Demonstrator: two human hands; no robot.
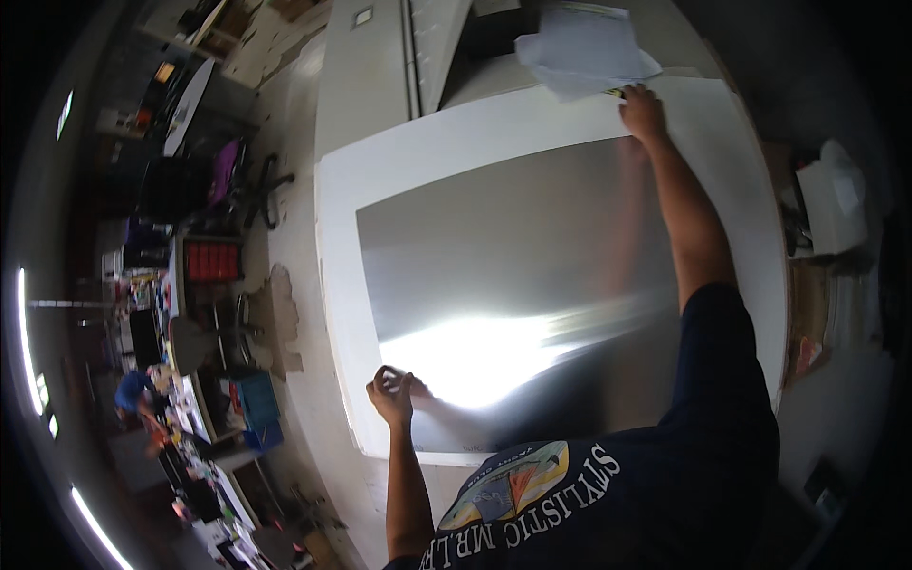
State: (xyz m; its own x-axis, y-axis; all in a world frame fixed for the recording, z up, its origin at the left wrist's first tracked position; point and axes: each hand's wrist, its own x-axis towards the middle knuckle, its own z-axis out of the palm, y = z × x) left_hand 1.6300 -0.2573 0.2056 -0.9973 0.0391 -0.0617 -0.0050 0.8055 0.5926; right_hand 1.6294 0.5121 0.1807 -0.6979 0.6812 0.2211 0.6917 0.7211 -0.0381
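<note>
A large shiny metal sheet [494, 237] lies flat on a white board [342, 256], with bright glare across its lower left. My left hand [392, 399] is by the sheet's left edge, its fingers curled round something small that I cannot make out. Stretched far forward, my right hand [644, 116] is beyond the sheet's far right corner. Its fingers are bent at a small yellow-and-black thing [616, 92], partly hidden by the hand, beside the loose white papers [589, 47].
Beyond the board is a grey surface [366, 85]. Boxes and a white bag [836, 190] stand at the right. Across the floor at left are an office chair [271, 190], red drawers [212, 260], a blue crate [258, 404], cluttered desks and a person in blue [133, 391].
</note>
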